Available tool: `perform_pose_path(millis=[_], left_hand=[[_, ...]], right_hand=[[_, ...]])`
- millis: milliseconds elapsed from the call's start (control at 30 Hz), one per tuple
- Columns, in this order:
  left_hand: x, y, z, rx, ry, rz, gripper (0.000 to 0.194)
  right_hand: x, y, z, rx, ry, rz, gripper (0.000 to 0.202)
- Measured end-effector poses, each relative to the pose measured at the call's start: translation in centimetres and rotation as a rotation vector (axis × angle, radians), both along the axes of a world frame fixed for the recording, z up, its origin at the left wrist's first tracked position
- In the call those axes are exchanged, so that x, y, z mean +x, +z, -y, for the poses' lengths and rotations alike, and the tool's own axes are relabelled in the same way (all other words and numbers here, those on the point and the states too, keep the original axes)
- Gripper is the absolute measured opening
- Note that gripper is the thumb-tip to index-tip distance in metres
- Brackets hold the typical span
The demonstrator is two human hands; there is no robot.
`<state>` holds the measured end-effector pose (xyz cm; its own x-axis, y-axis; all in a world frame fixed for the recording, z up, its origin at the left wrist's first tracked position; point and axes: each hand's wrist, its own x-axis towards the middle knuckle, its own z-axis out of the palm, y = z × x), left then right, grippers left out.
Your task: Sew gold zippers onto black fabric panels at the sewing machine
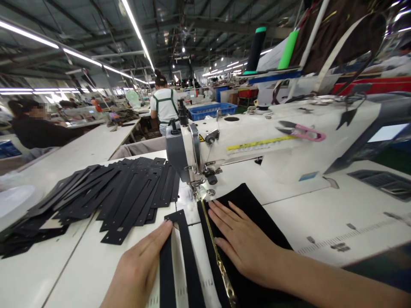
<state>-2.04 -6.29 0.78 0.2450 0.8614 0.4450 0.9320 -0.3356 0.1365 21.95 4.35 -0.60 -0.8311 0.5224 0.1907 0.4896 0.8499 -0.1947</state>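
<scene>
Black fabric point(253, 214) with a gold zipper point(212, 235) along its left side lies below the needle area of a white sewing machine point(244, 137). My right hand point(240, 239) rests flat on this fabric, fingers apart, just right of the zipper. To its left, my left hand point(141, 261) is closed on the upper left edge of a black slotted frame piece point(189, 261), its fingertips near the top corner. The piece lies beside the fabric, left of the zipper. The far end of the zipper reaches the presser foot point(198, 192).
Many black slotted pieces point(128, 192) lie in an overlapping pile at the left. Pink-handled snips point(302, 130) rest on the machine. Thread cones point(288, 49) stand behind it. A person point(165, 107) in white stands beyond, near a blue basket point(212, 110).
</scene>
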Motion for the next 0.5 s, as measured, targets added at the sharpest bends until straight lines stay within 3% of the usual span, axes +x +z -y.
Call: perform_pose_path(millis=[133,267,367,500], left_hand=[[2.7,1.0,-1.6,0.109,-0.066,0.038,0.054],[5.2,0.0,-4.3,-0.016,-0.120,-0.126,0.045],[5.5,-0.9,-5.1,-0.089,-0.138,-0.239,0.041],[4.9,-1.1,-5.1,-0.024,-0.143,-0.286,0.037]], right_hand=[[-0.3,-0.1,0.5,0.019,0.015,-0.027,0.050],[-0.3,-0.2,0.3,0.051,0.049,-0.081,0.051],[-0.3,-0.4,0.1,0.081,0.060,-0.094,0.052],[-0.3,-0.7,0.0,0.105,0.055,-0.084,0.055]])
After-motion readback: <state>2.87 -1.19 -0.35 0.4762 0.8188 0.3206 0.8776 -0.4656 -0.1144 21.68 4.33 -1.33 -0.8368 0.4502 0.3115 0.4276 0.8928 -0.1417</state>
